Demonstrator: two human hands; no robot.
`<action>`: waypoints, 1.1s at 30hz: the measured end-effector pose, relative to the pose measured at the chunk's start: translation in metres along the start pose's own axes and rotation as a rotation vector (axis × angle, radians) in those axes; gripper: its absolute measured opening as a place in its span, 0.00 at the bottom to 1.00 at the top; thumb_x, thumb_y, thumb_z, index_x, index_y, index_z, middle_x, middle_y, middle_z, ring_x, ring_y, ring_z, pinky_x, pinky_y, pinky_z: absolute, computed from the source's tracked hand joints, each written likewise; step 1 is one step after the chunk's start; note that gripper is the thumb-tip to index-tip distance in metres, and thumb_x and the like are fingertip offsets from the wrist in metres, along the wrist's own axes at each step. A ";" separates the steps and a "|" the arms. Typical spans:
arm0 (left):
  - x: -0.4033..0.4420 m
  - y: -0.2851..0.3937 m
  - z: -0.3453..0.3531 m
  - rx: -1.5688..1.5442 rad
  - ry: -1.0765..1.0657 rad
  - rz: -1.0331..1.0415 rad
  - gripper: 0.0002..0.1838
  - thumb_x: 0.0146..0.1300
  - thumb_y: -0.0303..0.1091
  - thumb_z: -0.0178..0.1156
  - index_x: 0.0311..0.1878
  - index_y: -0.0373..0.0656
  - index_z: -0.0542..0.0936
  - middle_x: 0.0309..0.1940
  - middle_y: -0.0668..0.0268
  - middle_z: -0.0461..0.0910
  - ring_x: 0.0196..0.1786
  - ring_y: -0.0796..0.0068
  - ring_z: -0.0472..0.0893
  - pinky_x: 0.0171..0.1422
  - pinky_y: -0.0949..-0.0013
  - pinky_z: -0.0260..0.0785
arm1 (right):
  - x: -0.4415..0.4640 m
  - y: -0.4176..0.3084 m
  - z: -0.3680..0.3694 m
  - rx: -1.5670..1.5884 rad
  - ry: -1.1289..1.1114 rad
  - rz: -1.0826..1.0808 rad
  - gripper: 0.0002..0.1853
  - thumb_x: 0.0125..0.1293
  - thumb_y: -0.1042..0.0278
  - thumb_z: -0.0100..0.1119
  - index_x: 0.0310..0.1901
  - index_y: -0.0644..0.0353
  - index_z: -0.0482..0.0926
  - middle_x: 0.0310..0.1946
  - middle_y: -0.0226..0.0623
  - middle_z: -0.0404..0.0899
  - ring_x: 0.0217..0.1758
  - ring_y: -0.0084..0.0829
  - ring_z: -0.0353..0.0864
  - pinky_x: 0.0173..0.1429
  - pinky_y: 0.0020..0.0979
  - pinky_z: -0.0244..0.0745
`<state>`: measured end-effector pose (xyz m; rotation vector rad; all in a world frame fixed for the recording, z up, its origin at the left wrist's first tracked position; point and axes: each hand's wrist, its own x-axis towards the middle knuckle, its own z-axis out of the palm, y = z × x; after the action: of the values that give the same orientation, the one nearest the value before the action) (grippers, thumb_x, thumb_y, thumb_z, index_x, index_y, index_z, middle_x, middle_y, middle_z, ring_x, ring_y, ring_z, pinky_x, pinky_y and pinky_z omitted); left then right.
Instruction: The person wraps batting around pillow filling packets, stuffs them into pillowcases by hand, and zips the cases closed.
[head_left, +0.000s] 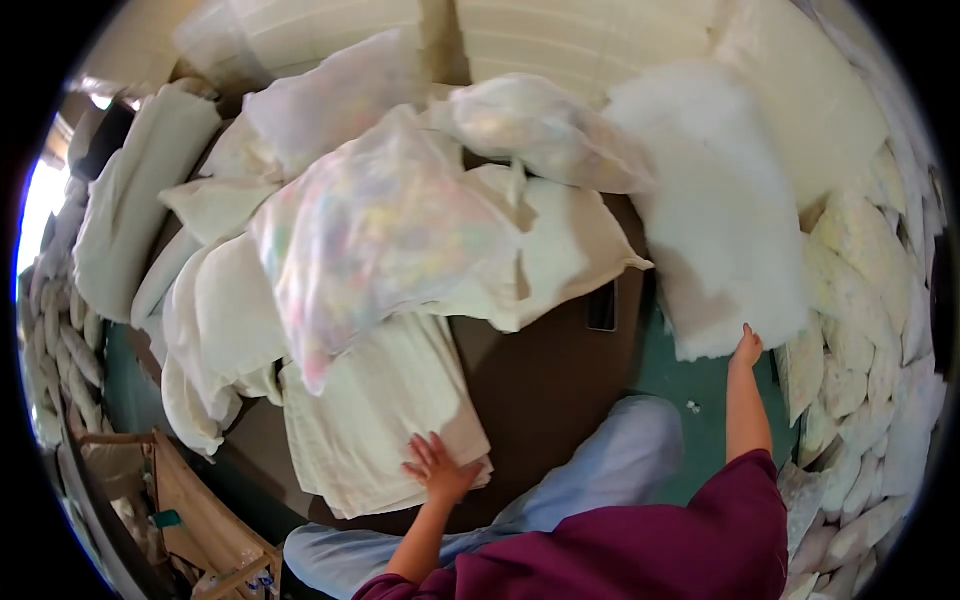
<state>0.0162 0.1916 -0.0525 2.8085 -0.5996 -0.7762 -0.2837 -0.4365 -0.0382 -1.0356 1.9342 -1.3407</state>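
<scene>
My left hand (441, 472) lies with its fingers spread on a folded stack of cream cloth (370, 420), near the front right corner. My right hand (747, 347) is closed at the lower edge of a thick sheet of white batting (715, 200), which hangs down on the right. Partly over the cloth stack rests a translucent bag of pastel-coloured filling (385, 235). Just behind it, a cream cushion cover (570, 240) spreads across the brown surface (540, 370).
A dark phone (603, 306) lies on the brown surface. More stuffed bags (540, 125) and a cream roll (145, 200) sit at the back and left. Piled white cushions (860, 330) line the right side. A wooden frame (205, 510) stands at lower left.
</scene>
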 end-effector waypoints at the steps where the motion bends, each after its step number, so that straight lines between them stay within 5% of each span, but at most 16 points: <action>1: 0.000 0.003 -0.002 0.002 0.004 -0.006 0.70 0.43 0.69 0.66 0.76 0.38 0.35 0.75 0.38 0.26 0.77 0.43 0.24 0.70 0.29 0.14 | 0.054 0.041 -0.008 0.048 -0.125 0.140 0.34 0.52 0.53 0.72 0.53 0.70 0.72 0.48 0.48 0.77 0.51 0.40 0.75 0.59 0.39 0.69; 4: 0.000 0.010 -0.007 0.029 -0.017 -0.037 0.71 0.43 0.69 0.66 0.76 0.38 0.34 0.75 0.39 0.25 0.77 0.43 0.23 0.70 0.30 0.14 | 0.085 0.105 -0.010 -0.346 -0.036 0.014 0.37 0.50 0.51 0.73 0.53 0.73 0.72 0.49 0.51 0.77 0.52 0.42 0.76 0.58 0.40 0.70; 5: 0.000 0.011 -0.008 0.052 -0.022 -0.053 0.72 0.42 0.68 0.68 0.76 0.38 0.33 0.75 0.39 0.25 0.77 0.42 0.24 0.70 0.30 0.14 | 0.092 0.126 -0.008 -0.507 -0.171 -0.154 0.43 0.46 0.47 0.74 0.56 0.73 0.71 0.51 0.52 0.76 0.54 0.45 0.76 0.59 0.41 0.70; 7: 0.000 0.014 -0.008 0.063 -0.017 -0.052 0.72 0.41 0.66 0.69 0.76 0.39 0.33 0.75 0.39 0.25 0.77 0.42 0.24 0.70 0.29 0.14 | 0.052 0.125 0.016 -0.517 -0.243 -0.162 0.48 0.46 0.43 0.74 0.62 0.69 0.68 0.54 0.52 0.73 0.59 0.47 0.73 0.62 0.42 0.69; 12: 0.001 0.010 -0.002 0.081 -0.013 -0.042 0.73 0.41 0.64 0.70 0.75 0.37 0.31 0.75 0.39 0.24 0.77 0.40 0.23 0.69 0.28 0.14 | -0.034 0.056 0.052 -0.004 0.284 0.595 0.52 0.47 0.38 0.73 0.68 0.62 0.63 0.62 0.47 0.68 0.65 0.45 0.67 0.66 0.44 0.67; 14: 0.003 0.007 -0.001 0.083 -0.017 -0.045 0.73 0.42 0.63 0.71 0.75 0.36 0.31 0.74 0.38 0.23 0.77 0.40 0.23 0.69 0.28 0.14 | -0.017 0.067 0.063 0.414 0.064 0.752 0.47 0.50 0.39 0.71 0.66 0.58 0.65 0.62 0.43 0.69 0.63 0.43 0.69 0.64 0.44 0.70; 16: 0.003 0.007 0.000 0.078 -0.019 -0.047 0.73 0.42 0.63 0.71 0.75 0.37 0.31 0.74 0.38 0.23 0.77 0.40 0.23 0.69 0.28 0.14 | 0.042 0.117 0.063 0.928 -0.562 0.665 0.38 0.55 0.41 0.69 0.63 0.53 0.71 0.59 0.39 0.74 0.57 0.41 0.76 0.57 0.42 0.77; 18: 0.003 0.007 0.000 0.084 -0.007 -0.043 0.72 0.42 0.63 0.71 0.75 0.37 0.30 0.74 0.39 0.23 0.77 0.41 0.23 0.69 0.28 0.14 | 0.099 0.112 0.101 0.753 -0.638 0.752 0.34 0.59 0.40 0.63 0.60 0.57 0.73 0.56 0.39 0.77 0.59 0.39 0.75 0.62 0.45 0.72; 20: 0.001 0.008 0.001 0.078 -0.006 -0.029 0.72 0.42 0.63 0.71 0.75 0.37 0.31 0.74 0.39 0.23 0.77 0.41 0.23 0.69 0.28 0.14 | 0.085 0.020 0.114 0.429 -0.774 0.665 0.26 0.61 0.42 0.61 0.51 0.55 0.79 0.43 0.36 0.83 0.47 0.37 0.82 0.54 0.45 0.78; 23: 0.001 0.009 -0.003 0.066 0.008 -0.015 0.72 0.43 0.63 0.70 0.75 0.37 0.32 0.75 0.39 0.24 0.77 0.41 0.24 0.69 0.28 0.15 | 0.125 -0.037 0.113 0.323 -0.925 0.595 0.22 0.65 0.46 0.57 0.50 0.55 0.79 0.40 0.37 0.83 0.43 0.39 0.83 0.50 0.45 0.80; 25: -0.001 0.008 -0.004 0.067 0.011 -0.012 0.71 0.43 0.63 0.70 0.75 0.37 0.33 0.75 0.39 0.26 0.77 0.41 0.25 0.69 0.28 0.16 | 0.133 -0.092 0.070 0.530 -1.176 0.583 0.22 0.71 0.48 0.46 0.48 0.60 0.78 0.47 0.39 0.82 0.50 0.42 0.81 0.59 0.44 0.74; 28: -0.006 0.012 -0.009 0.038 0.045 0.011 0.70 0.43 0.63 0.70 0.76 0.37 0.35 0.75 0.39 0.28 0.78 0.41 0.27 0.69 0.27 0.17 | 0.131 -0.161 -0.007 -0.241 -0.863 -0.447 0.21 0.71 0.50 0.46 0.50 0.60 0.78 0.46 0.40 0.82 0.50 0.42 0.80 0.60 0.44 0.75; 31: -0.008 0.013 -0.012 0.030 0.086 0.027 0.69 0.43 0.62 0.70 0.76 0.39 0.37 0.75 0.40 0.30 0.78 0.42 0.29 0.70 0.27 0.19 | 0.115 -0.204 -0.093 -1.001 -0.291 -1.378 0.20 0.72 0.52 0.45 0.51 0.59 0.77 0.45 0.40 0.82 0.49 0.42 0.80 0.60 0.44 0.75; 32: -0.009 0.012 -0.012 0.027 0.094 0.029 0.69 0.42 0.62 0.71 0.76 0.39 0.37 0.76 0.40 0.30 0.78 0.43 0.29 0.70 0.27 0.19 | 0.105 -0.213 -0.120 -1.225 0.017 -1.653 0.20 0.72 0.53 0.45 0.52 0.59 0.77 0.45 0.41 0.81 0.49 0.42 0.80 0.60 0.44 0.75; 33: -0.009 0.010 -0.010 0.029 0.118 0.031 0.69 0.41 0.62 0.71 0.76 0.41 0.39 0.76 0.42 0.32 0.78 0.44 0.30 0.71 0.28 0.22 | 0.091 -0.222 -0.141 -1.174 0.021 -1.639 0.21 0.72 0.52 0.45 0.53 0.60 0.75 0.47 0.42 0.80 0.50 0.43 0.79 0.61 0.44 0.74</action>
<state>0.0107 0.1867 -0.0376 2.8396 -0.6371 -0.5954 -0.3838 -0.4862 0.2167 -3.5847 1.5790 -0.4641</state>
